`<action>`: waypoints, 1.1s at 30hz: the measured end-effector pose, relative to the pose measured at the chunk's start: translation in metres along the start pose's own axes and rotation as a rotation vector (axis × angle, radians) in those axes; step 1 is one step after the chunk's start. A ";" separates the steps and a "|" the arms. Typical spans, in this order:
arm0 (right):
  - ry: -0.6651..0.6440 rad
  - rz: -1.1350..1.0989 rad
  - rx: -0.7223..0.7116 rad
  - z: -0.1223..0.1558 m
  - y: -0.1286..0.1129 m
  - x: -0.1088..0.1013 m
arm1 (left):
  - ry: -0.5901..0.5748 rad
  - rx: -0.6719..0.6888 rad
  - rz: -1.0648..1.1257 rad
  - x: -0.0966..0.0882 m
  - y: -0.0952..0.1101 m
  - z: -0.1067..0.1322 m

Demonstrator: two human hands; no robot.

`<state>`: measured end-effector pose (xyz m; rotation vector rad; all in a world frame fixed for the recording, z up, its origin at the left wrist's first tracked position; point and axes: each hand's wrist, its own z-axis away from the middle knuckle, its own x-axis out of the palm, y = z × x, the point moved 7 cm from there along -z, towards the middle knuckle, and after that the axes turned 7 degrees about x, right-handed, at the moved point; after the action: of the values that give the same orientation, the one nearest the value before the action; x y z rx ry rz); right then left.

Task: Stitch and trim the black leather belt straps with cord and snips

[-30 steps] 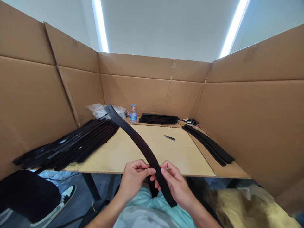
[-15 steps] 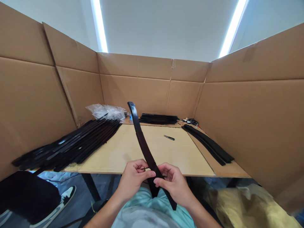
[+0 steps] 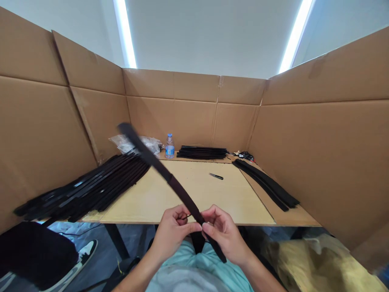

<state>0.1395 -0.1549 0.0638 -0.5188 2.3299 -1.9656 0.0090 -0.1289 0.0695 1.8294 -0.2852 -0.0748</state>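
Well, both hands are pinching the strap low down.

My left hand (image 3: 172,233) and right hand (image 3: 223,235) close thumb against fingers on the dark leather strap (image 3: 161,170), which angles up over the table edge (image 3: 146,222) toward the stacked straps (image 3: 100,188) (its far end blurs badly). Keeping both pinches snug and close together should best steady that long free length.

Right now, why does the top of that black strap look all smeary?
In the head view, the far end of the black strap is smeared, probably from moving fast; the left hand and right hand look sharp. That view also bends the cardboard walls.
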 end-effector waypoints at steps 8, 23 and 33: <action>-0.046 0.038 0.024 0.001 -0.001 0.012 | -0.070 -0.053 0.120 0.008 -0.010 0.006; -0.032 -0.069 0.016 0.001 0.001 0.005 | -0.130 -0.076 0.206 0.013 -0.001 0.002; -0.152 -0.046 0.125 0.002 0.005 0.012 | -0.235 -0.156 0.252 0.020 -0.004 0.007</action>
<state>0.1277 -0.1590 0.0605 -0.6912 2.1082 -1.9978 0.0273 -0.1390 0.0652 1.6181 -0.6547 -0.1327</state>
